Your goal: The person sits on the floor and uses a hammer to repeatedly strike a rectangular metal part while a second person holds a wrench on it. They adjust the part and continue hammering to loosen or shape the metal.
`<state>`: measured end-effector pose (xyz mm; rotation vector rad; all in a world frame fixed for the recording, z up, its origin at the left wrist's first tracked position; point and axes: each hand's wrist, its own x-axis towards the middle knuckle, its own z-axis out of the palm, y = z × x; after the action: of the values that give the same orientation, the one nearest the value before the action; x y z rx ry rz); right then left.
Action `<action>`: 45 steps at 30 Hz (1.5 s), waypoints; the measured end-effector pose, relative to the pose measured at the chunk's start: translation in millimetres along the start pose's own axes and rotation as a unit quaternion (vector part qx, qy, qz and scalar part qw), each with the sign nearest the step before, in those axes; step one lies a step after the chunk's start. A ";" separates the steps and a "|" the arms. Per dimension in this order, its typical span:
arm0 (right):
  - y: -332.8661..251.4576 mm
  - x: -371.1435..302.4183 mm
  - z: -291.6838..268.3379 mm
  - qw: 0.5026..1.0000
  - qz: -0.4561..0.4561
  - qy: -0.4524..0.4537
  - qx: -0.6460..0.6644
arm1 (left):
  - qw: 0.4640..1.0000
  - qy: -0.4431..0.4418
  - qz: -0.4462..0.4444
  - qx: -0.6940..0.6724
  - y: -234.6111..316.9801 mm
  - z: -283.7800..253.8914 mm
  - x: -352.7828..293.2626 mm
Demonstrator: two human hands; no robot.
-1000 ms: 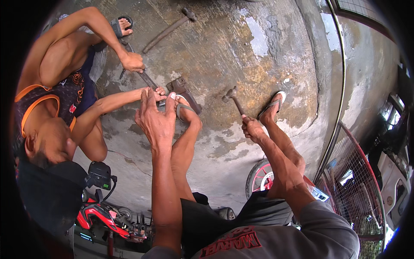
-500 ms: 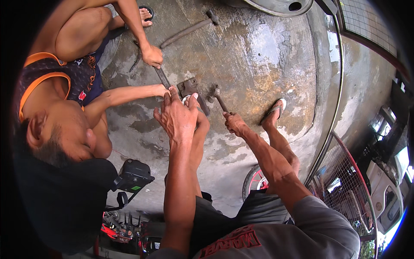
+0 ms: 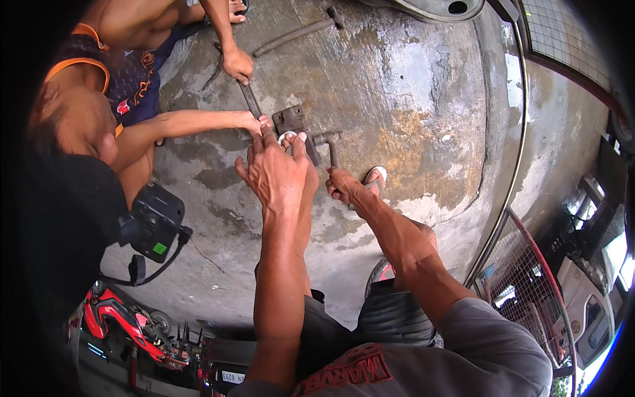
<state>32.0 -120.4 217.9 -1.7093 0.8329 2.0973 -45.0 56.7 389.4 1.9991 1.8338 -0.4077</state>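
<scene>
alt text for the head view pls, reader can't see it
The person's left hand steadies a small pale ring beside a rusty metal block on the concrete floor, while the right hand grips a hammer. A co-worker's hand holds a metal bar beside it.

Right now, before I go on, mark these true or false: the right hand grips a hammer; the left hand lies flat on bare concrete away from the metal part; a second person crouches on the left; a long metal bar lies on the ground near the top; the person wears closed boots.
1. The right hand grips a hammer. True.
2. The left hand lies flat on bare concrete. False: its fingers reach to the white ring at the rusty metal part.
3. A second person crouches on the left. True.
4. A long metal bar lies near the top. True.
5. Closed boots. False: a sandal shows.
</scene>
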 end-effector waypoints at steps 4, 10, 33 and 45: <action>11.7 -18.3 -77.8 0.999 -0.036 0.018 -0.012 | 0.999 -0.025 -0.039 0.021 -4.0 -1.4 -25.2; 22.4 -125.5 -193.6 0.991 -0.112 -0.023 0.065 | 0.998 -0.020 -0.040 -0.047 -11.5 -12.1 -84.1; 38.0 -37.6 -300.7 0.950 -0.231 0.166 -0.125 | 0.967 -0.171 0.144 0.124 -84.1 302.5 -36.5; 15.9 -46.0 -316.8 0.968 -0.178 0.147 -0.100 | 0.949 -0.170 0.172 0.202 -93.9 303.9 14.7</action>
<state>282.1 -320.6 228.2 -2.1289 0.3521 1.7592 -121.3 -68.4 106.7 2.2777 1.2309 -1.0126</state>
